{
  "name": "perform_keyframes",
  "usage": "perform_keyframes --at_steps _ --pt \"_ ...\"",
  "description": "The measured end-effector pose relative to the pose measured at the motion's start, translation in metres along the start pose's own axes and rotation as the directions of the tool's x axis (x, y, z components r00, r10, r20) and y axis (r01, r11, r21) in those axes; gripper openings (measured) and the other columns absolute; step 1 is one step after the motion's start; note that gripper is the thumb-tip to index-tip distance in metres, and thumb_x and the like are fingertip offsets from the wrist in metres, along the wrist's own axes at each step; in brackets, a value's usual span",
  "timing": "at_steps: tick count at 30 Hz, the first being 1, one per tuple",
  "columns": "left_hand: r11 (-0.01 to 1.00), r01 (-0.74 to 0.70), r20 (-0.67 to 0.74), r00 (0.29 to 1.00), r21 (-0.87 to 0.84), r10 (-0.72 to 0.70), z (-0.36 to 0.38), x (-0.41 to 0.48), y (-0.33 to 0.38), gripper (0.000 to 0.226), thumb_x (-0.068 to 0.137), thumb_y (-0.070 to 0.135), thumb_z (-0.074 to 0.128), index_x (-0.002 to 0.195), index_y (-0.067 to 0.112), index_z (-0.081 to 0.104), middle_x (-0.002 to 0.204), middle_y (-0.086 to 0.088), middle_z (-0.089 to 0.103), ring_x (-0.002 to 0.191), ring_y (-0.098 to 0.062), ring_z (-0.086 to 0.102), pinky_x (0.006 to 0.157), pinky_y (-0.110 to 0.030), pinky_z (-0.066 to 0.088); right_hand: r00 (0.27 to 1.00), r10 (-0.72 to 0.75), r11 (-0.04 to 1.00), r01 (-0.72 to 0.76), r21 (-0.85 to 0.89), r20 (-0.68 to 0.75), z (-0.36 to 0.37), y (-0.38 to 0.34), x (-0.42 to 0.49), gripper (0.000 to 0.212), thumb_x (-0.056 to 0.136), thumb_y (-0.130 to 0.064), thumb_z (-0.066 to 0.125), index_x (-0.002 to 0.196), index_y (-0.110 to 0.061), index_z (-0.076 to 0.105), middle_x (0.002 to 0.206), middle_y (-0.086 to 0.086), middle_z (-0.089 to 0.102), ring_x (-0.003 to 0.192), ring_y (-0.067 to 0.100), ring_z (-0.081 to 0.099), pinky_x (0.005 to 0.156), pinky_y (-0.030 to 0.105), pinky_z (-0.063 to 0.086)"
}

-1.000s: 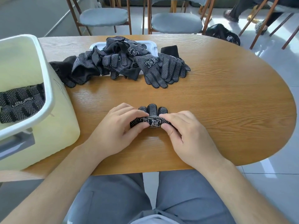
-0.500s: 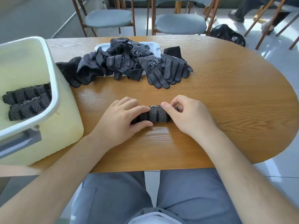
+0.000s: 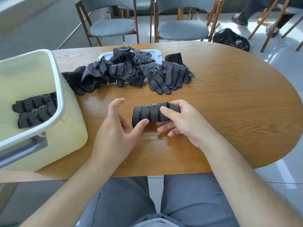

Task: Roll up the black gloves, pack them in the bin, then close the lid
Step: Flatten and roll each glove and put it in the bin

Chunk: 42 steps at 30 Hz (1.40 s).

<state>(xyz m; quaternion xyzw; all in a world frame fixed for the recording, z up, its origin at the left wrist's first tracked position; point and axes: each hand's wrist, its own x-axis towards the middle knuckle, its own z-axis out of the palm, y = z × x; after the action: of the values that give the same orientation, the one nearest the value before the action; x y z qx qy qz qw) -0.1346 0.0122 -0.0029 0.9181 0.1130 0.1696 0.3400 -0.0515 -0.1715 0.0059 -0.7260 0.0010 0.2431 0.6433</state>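
Glove roll point(image 3: 151, 114) gripped in right hand point(image 3: 183, 122); left hand point(image 3: 118, 128) fingers spread, thumb touching. Keep it tight, then straight into the bin point(image 3: 58, 89).

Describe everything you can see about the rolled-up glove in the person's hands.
The rolled glove is black knit fabric covered in small white dots, with a white printed logo along its top edge. Rolled into a compact cylinder, it lies crosswise over the wooden table. The right hand grips its right end, thumb on top, fingers curled beneath; the left hand touches its lower left corner with the thumb.
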Motion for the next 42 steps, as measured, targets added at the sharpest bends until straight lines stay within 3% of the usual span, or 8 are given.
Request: perform_keyframes --at_steps 3,5,7,10,21,25,30,42 --pt "0.905 0.335 0.294 0.921 -0.260 -0.257 -0.003 -0.002 0.018 0.083 0.084 0.058 0.067 0.150 0.031 0.026 0.076 0.002 0.075 0.064 -0.010 0.069 0.058 -0.028 0.049 0.999 -0.045 0.999 0.045 0.018 -0.007 -0.004 -0.003 0.000 0.030 0.102 -0.032 0.062 0.124 -0.015 0.049 0.088 0.007 0.080 0.075 0.024 0.078 0.050 0.026 0.051" --pt "0.681 0.506 0.443 0.849 -0.529 -0.287 -0.001 0.005 0.026 0.086 0.080 0.051 0.069 0.151 0.024 0.028 0.091 -0.005 0.079 0.080 -0.018 0.075 0.060 -0.031 0.055 0.998 -0.069 0.997 0.069 0.026 0.013 -0.005 -0.008 -0.001 0.030 0.102 -0.031 0.063 0.124 -0.015 0.050 0.089 0.007 0.080 0.074 0.024 0.078 0.049 0.026 0.050" --pt "0.500 0.579 0.523 0.810 -0.644 -0.264 0.001 0.017 0.031 0.079 0.081 0.046 0.070 0.147 0.020 0.035 0.105 -0.010 0.078 0.098 -0.021 0.075 0.069 -0.031 0.057 0.995 -0.093 0.996 0.093 0.009 0.026 -0.007 -0.013 0.000 0.031 0.102 -0.032 0.063 0.124 -0.015 0.051 0.090 0.006 0.080 0.075 0.023 0.077 0.050 0.026 0.049" --pt "0.443 0.591 0.527 0.805 -0.674 -0.272 0.002 0.034 0.040 0.057 0.089 0.040 0.070 0.138 0.017 0.051 0.109 -0.006 0.077 0.095 -0.015 0.072 0.074 -0.029 0.055 0.989 -0.144 0.989 0.144 -0.014 0.029 -0.014 -0.023 -0.001 0.031 0.102 -0.031 0.063 0.125 -0.013 0.052 0.091 0.006 0.080 0.074 0.020 0.076 0.053 0.026 0.049" --pt "0.515 0.433 0.402 0.898 -0.740 -0.177 -0.030 0.072 0.082 0.030 0.088 0.006 0.072 0.118 0.008 0.066 0.111 -0.007 0.076 0.098 -0.022 0.071 0.083 -0.028 0.059 0.941 -0.338 0.928 0.331 -0.172 -0.009 -0.021 -0.065 -0.005 0.039 0.102 -0.056 0.049 0.124 -0.026 0.061 0.098 -0.005 0.078 0.084 0.012 0.074 0.077 0.043 0.057" --pt "0.553 0.386 0.383 0.915 -0.738 -0.127 -0.063 0.074 0.086 0.040 0.088 0.002 0.070 0.127 0.006 0.063 0.118 -0.009 0.074 0.109 -0.025 0.072 0.088 -0.031 0.059 0.906 -0.424 0.885 0.413 -0.212 -0.006 -0.007 -0.086 -0.007 0.040 0.101 -0.054 0.053 0.126 -0.024 0.063 0.097 -0.007 0.075 0.080 0.001 0.069 0.076 0.030 0.053" --pt "0.540 0.351 0.277 0.936 -0.765 -0.217 -0.109 0.077 0.071 0.055 0.081 -0.006 0.073 0.131 0.007 0.055 0.121 -0.015 0.070 0.102 -0.028 0.074 0.084 -0.038 0.062 0.860 -0.496 0.841 0.510 -0.181 0.122 0.027 -0.121 -0.009 0.023 0.103 -0.032 0.061 0.125 -0.024 0.062 0.084 -0.009 0.071 0.063 -0.004 0.066 0.054 0.013 0.045" --pt "0.769 0.377 0.222 0.926 -0.516 -0.305 -0.224 0.084 -0.025 0.036 0.073 0.005 0.080 0.108 0.010 0.075 0.114 -0.010 0.075 0.103 -0.019 0.068 0.100 -0.040 0.045 0.789 -0.319 0.690 0.573 -0.442 0.525 0.163 -0.188 0.023 0.017 0.102 -0.023 0.063 0.118 -0.022 0.067 0.104 0.009 0.076 0.079 0.020 0.073 0.075 0.027 0.063"
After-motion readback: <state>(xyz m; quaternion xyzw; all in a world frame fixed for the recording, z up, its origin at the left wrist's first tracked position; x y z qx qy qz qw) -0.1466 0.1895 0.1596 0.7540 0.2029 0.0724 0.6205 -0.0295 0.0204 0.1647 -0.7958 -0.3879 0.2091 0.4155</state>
